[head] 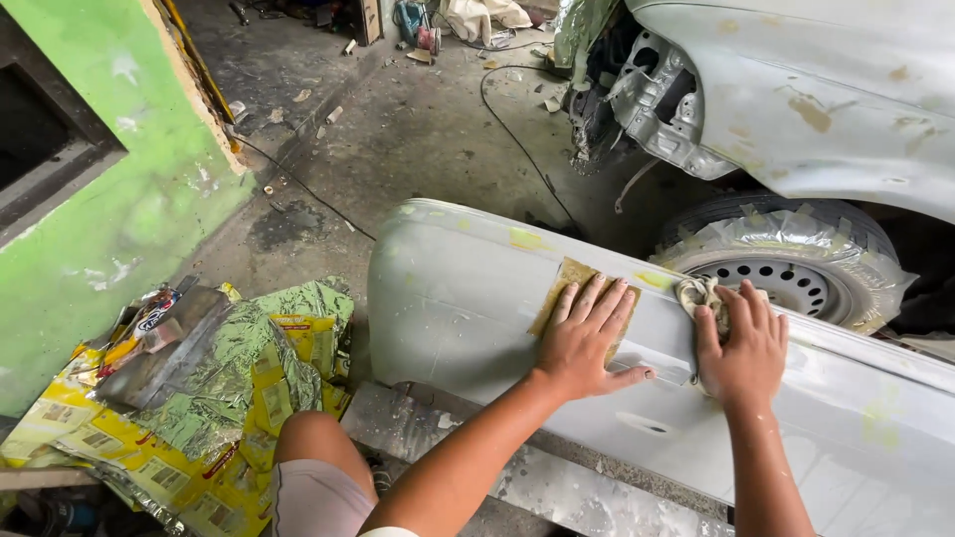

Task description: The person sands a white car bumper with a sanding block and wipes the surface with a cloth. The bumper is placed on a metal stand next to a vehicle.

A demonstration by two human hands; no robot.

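A grey primed car body panel (458, 298) stands on edge in front of me, with yellowish filler spots along its top. My left hand (585, 338) lies flat on it, fingers spread, pressing a tan sheet of sandpaper (569, 276) against the panel. To its right, my right hand (741, 343) presses a crumpled whitish rag (698, 291) against the same panel, near its upper edge.
A primed car (826, 89) with a tape-wrapped wheel (786, 264) stands behind the panel. Flattened foil and yellow packaging (209, 398) lies on the floor at left beside a green wall (129, 199). A black cable (517, 134) runs over the concrete floor. My knee (308, 467) is below.
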